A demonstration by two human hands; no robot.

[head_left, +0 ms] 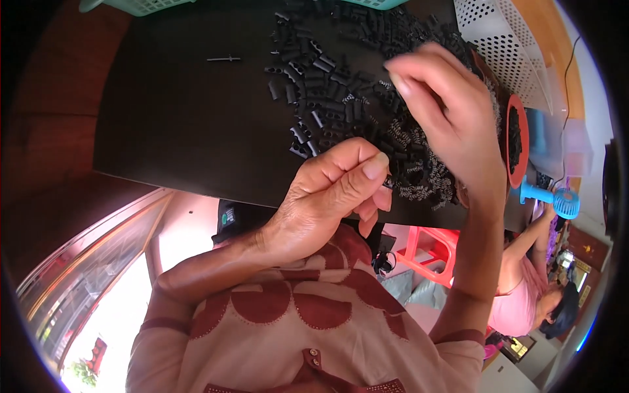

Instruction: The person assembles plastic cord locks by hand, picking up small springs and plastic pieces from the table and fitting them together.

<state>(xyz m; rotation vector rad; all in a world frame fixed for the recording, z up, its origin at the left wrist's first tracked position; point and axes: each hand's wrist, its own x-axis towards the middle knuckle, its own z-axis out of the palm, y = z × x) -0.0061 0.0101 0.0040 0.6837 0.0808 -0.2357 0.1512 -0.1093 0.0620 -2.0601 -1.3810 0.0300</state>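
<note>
My left hand [341,187] is closed at the near edge of the dark table, thumb pressed against the curled fingers. A dark bit shows by its thumb tip, too small to make out. Raised over the right side of the table is my right hand [452,98], blurred by motion. Its thumb and forefinger come together in a pinch, and whatever they hold is hidden. Beneath and between the hands lie many small black plastic tube-shaped pieces [318,82], some with holes. A heap of small metal coil springs [419,190] sits beside them, under my right wrist.
A thin dark pin-like rod [224,59] lies alone on the table [177,124]. Green baskets [141,5] stand at the far edge. On the right are a white perforated basket [504,46], an orange bowl [517,105] of black pieces and a blue fan [565,203]. Another person [524,298] sits there.
</note>
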